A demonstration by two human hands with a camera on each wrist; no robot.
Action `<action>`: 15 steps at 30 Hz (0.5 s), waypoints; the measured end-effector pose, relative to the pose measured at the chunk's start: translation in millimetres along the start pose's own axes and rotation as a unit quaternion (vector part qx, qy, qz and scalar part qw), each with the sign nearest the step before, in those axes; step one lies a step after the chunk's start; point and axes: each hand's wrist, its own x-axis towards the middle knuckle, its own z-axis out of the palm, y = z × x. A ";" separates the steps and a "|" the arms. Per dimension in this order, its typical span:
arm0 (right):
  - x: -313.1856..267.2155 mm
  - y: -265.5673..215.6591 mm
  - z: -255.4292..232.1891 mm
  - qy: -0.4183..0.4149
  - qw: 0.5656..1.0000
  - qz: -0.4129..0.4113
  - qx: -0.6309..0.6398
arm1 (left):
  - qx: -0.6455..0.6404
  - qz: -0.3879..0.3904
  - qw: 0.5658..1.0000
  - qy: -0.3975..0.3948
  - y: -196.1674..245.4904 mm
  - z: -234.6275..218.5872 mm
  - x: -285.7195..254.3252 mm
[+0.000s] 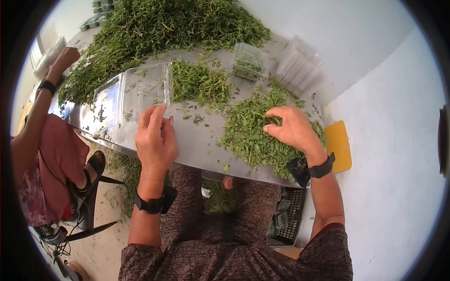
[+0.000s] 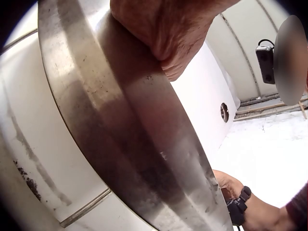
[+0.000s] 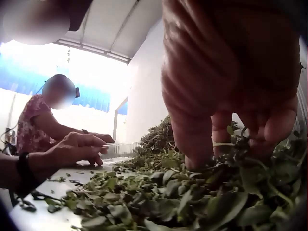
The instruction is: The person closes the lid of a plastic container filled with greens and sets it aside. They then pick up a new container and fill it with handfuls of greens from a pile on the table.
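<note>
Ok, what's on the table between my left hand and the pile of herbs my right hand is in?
In the head view, mostly bare steel tabletop with a few stray leaf bits separates the left hand from the herb pile under the right hand.

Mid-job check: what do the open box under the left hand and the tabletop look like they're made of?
Open box: thin clear plastic, glossy; the table shows through it and its hinged lid catches glare. Tabletop: most likely stainless steel, a brushed grey sheet with dull reflections and a rolled metal rim seen from the left wrist. The left hand rests by the box's edge.
</note>
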 end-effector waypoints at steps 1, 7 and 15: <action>-2.0 -2.4 -1.7 0.001 1.000 0.002 0.000 | -0.003 -0.004 1.000 0.002 1.2 0.8 0.1; -7.1 -14.2 -7.4 -0.017 1.000 0.000 -0.023 | 0.000 0.002 1.000 0.004 1.2 0.1 0.8; -2.1 -1.6 12.6 0.069 0.992 -0.092 -0.047 | -0.002 -0.007 1.000 0.003 0.4 0.0 -0.1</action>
